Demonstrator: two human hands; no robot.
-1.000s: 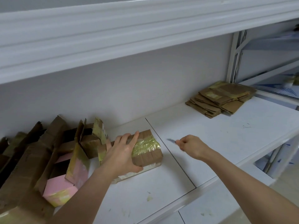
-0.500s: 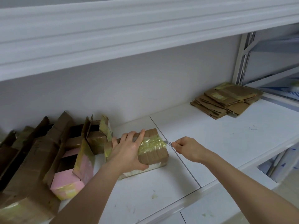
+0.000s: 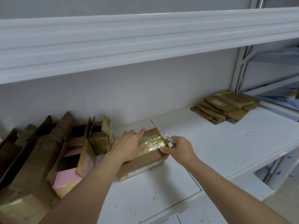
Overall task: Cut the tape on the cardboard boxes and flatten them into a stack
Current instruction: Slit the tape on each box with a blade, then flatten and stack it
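A small brown cardboard box lies on the white shelf, with a band of yellowish tape across its top. My left hand presses flat on the box's left part, fingers spread. My right hand grips a small metal cutter, whose tip touches the tape at the box's right edge. A stack of flattened boxes lies far right at the back of the shelf.
Several opened and unflattened boxes, one pink inside, crowd the shelf's left end against the wall. An upper shelf overhangs the work area. A metal rack upright stands at the right. The shelf's front edge runs diagonally below my arms.
My right hand moved left with the cutter from open shelf to the box's right edge, and the blade now meets the tape. My left hand stayed pressed on the box.
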